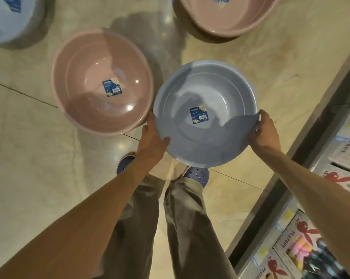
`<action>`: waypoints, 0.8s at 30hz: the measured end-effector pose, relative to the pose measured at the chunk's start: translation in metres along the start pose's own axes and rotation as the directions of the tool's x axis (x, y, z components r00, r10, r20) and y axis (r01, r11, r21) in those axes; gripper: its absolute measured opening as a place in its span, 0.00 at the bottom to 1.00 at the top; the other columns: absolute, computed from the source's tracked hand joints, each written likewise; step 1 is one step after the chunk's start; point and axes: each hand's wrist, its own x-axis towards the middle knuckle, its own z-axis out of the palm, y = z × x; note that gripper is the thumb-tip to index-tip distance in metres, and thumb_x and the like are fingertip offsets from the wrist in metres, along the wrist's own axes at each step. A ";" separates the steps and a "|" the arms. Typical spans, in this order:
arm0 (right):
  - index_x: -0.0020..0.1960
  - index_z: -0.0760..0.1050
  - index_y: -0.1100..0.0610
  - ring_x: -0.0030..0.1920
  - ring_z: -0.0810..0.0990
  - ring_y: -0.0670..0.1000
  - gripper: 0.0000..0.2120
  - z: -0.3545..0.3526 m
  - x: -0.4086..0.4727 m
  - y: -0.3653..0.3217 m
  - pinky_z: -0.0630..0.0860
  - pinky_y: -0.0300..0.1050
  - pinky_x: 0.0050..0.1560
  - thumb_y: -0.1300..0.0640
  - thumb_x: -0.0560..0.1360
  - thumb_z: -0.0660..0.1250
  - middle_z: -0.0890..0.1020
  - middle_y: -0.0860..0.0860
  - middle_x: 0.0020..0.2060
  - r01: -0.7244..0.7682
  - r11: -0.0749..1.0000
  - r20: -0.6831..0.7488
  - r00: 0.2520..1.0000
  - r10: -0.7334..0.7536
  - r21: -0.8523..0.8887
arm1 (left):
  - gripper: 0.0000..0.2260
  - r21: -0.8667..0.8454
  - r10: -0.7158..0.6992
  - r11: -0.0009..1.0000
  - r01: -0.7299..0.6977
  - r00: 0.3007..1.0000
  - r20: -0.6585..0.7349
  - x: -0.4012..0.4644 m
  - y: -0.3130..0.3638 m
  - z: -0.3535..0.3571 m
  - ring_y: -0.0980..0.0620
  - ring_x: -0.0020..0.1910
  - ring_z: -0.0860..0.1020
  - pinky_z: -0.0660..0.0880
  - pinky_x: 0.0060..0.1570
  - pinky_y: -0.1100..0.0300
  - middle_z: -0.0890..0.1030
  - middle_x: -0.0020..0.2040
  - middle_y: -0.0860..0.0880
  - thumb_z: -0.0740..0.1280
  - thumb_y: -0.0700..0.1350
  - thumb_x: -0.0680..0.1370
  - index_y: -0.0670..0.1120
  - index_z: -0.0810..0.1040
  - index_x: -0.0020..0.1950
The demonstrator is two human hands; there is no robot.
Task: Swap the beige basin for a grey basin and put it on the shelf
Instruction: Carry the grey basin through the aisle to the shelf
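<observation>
Bare forearms, khaki trousers [186, 218], blue clogs [196, 175] (perforated with round holes).

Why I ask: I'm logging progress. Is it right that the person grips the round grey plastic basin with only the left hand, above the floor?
Not quite. Both hands hold the round grey plastic basin: the left hand and the right hand each grip its rim, above the floor. The head view shows it.

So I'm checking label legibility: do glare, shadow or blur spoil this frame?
Head view: shadow covers the near side of the grey basin, glare spots dot the beige basin, both labels blurred unreadable, wide-angle bending at the edges.
</observation>
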 end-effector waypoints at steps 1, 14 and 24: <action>0.74 0.64 0.48 0.58 0.81 0.63 0.22 -0.008 -0.005 -0.003 0.81 0.66 0.58 0.49 0.80 0.59 0.78 0.55 0.63 0.007 1.000 -0.008 1.000 -0.006 0.004 | 0.43 -0.001 0.016 1.000 -0.016 1.000 -0.004 -0.005 0.007 -0.003 0.50 0.71 0.69 0.70 0.70 0.52 0.67 0.76 0.49 0.71 0.41 0.78 0.57 0.48 0.84; 0.73 0.66 0.38 0.49 0.85 0.60 0.29 -0.022 -0.034 -0.112 0.86 0.62 0.43 0.48 0.74 0.66 0.81 0.52 0.56 0.307 0.947 0.080 0.946 -0.315 0.097 | 0.39 0.067 0.063 0.997 -0.046 0.955 -0.290 -0.057 0.014 -0.132 0.38 0.68 0.77 0.78 0.65 0.39 0.71 0.76 0.43 0.70 0.40 0.80 0.52 0.51 0.85; 0.68 0.73 0.37 0.57 0.81 0.58 0.27 0.053 -0.059 -0.252 0.85 0.64 0.49 0.56 0.71 0.64 0.81 0.48 0.58 0.449 0.871 0.198 0.852 -0.484 0.199 | 0.40 -0.036 -0.086 0.996 0.078 0.872 -0.482 -0.047 -0.070 -0.215 0.38 0.67 0.78 0.79 0.63 0.37 0.72 0.74 0.42 0.73 0.40 0.80 0.49 0.53 0.85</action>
